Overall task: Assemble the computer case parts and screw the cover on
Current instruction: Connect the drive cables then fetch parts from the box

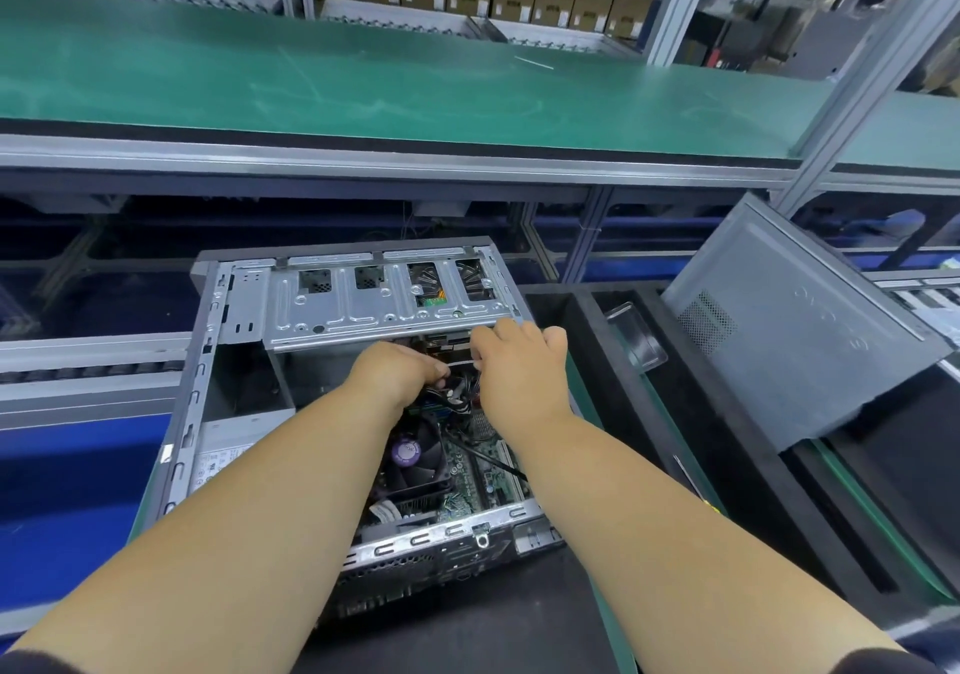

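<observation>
The computer case (332, 392) lies on its side on the worktop (467, 632), its open side facing up, which leaves the board, the fan (415, 460) and the wiring within easy reach from above. Its cover (795, 325) is off and leans tilted against the frame to the right, well apart from the case, so it looks parked there until the inside work is done. Both hands reach into the opening just below the metal drive cage (384, 299), where a bundle of cables (457, 398) runs between them. The left hand (395, 369) has its fingers curled down into that bundle and appears to grip the cables, though the fingertips are hidden behind the hand. The right hand (519, 366) is also curled, its fingers bent over near the edge of the drive cage and a pale connector or strip; it seems to pinch something there, but what exactly it holds cannot be told. Judging by this, the step in hand is tidying or plugging the wiring, with fitting and screwing the cover yet to come. A small clear tray (636, 340) sits in the black foam between case and cover.
</observation>
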A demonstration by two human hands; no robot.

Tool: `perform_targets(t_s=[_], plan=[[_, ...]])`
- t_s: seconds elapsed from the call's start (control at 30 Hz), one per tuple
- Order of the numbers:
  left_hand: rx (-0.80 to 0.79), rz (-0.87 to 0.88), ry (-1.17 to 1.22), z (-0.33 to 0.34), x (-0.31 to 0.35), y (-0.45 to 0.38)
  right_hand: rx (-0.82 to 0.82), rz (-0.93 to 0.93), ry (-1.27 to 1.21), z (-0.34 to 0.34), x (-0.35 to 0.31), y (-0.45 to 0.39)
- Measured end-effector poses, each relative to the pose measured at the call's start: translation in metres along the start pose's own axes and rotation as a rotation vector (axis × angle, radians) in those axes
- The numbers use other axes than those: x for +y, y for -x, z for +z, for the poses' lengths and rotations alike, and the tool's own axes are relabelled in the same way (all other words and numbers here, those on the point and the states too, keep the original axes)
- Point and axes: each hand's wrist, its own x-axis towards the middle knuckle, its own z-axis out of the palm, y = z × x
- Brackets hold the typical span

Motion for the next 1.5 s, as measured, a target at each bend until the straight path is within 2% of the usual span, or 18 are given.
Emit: perform_targets(t_s=[0.1, 0.2, 0.37, 0.47, 0.57, 0.67, 0.8, 0.9, 1.03, 1.13, 1.23, 1.5], plan=[[0.016, -0.005, 0.009, 0.001, -0.002, -0.008, -0.027, -0.003, 0.019, 0.0, -0.002, 0.0], [0.035, -0.076, -0.183, 0.002, 0.004, -0.006, -0.046, -0.015, 0.038, 0.0, -0.003, -0.001], [0.06, 0.038, -0.26, 0.0, 0.006, -0.007, -0.034, -0.008, 0.026, 0.001, -0.003, -0.001], [0.095, 0.007, -0.337, -0.001, 0.008, -0.001, -0.033, -0.008, -0.005, 0.0, -0.002, -0.001], [0.068, 0.121, -0.356, -0.007, 0.011, 0.01, -0.024, -0.004, -0.035, -0.002, -0.001, 0.001], [0.048, 0.155, -0.495, -0.015, 0.015, 0.028, 0.018, 0.017, -0.107, -0.008, -0.001, 0.004], [0.109, 0.171, -0.527, -0.033, 0.022, 0.069, 0.121, 0.012, -0.32, -0.026, -0.003, 0.012], [0.182, 0.246, -0.496, -0.043, 0.012, 0.106, 0.145, -0.018, -0.479, -0.045, -0.006, 0.019], [0.326, 0.356, -0.287, -0.051, -0.006, 0.153, 0.109, -0.08, -0.633, -0.07, -0.019, 0.026], [0.451, 0.427, -0.322, -0.065, -0.019, 0.186, 0.07, -0.138, -0.74, -0.091, -0.035, 0.031], [0.545, 0.436, -0.359, -0.084, -0.033, 0.217, 0.039, -0.213, -0.804, -0.107, -0.054, 0.039], [0.725, 0.433, -0.28, -0.146, -0.073, 0.275, -0.006, -0.368, -0.904, -0.138, -0.123, 0.069]])
